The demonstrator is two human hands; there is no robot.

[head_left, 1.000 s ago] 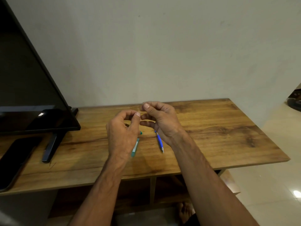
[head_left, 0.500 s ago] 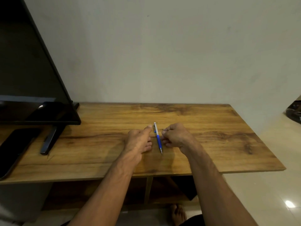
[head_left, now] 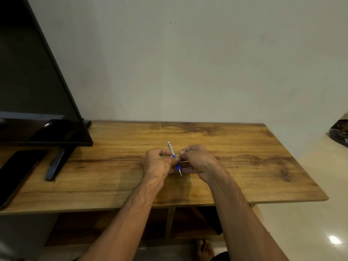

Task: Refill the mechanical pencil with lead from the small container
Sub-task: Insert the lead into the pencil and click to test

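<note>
Wooden table (head_left: 235,147) bears television stand (head_left: 56,162), perhaps phone (head_left: 17,172).

Dim, warm indoor light with a greenish cast on the wall (head_left: 188,63). A bright glare spot sits on the floor tiles (head_left: 334,239) at lower right, and a small highlight on the television screen (head_left: 47,124). Soft shadows fall beneath the forearms onto the tabletop (head_left: 244,147). Wide-angle distortion bends the edges; detail is slightly soft.
</note>
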